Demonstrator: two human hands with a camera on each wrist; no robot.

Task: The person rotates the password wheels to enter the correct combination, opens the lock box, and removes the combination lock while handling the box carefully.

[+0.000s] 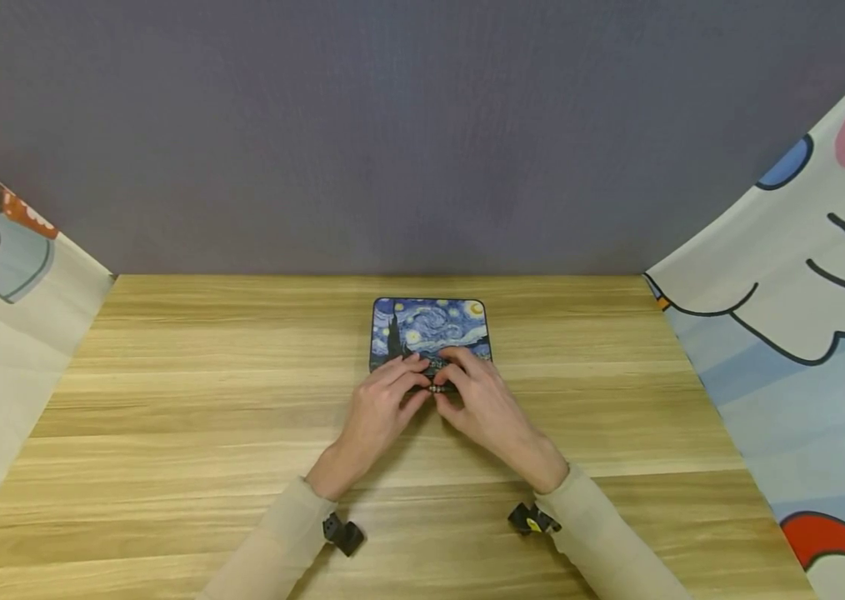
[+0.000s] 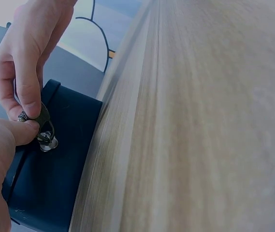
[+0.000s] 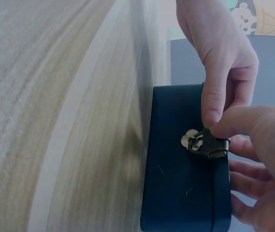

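A dark blue box (image 1: 430, 321) with a swirling night-sky picture on its lid sits at the back of the table. At its front, a small dark bronze padlock (image 3: 213, 145) hangs by its shackle at a shiny rounded metal latch plate (image 2: 49, 145). My left hand (image 1: 381, 398) pinches the padlock from the left, its thumb tip on the body. From the other side my right hand (image 1: 486, 408) pinches it too, thumb against the body and fingers curled behind. Fingertips of both hands lie over the lid's front edge. Part of the padlock is hidden by the fingers.
The wooden table (image 1: 205, 400) stretches out around the box. A grey wall panel (image 1: 392, 142) rises right behind it, and printed cloths with cartoon figures hang at the left and right sides. Each sleeve carries a small black wrist camera (image 1: 343, 535).
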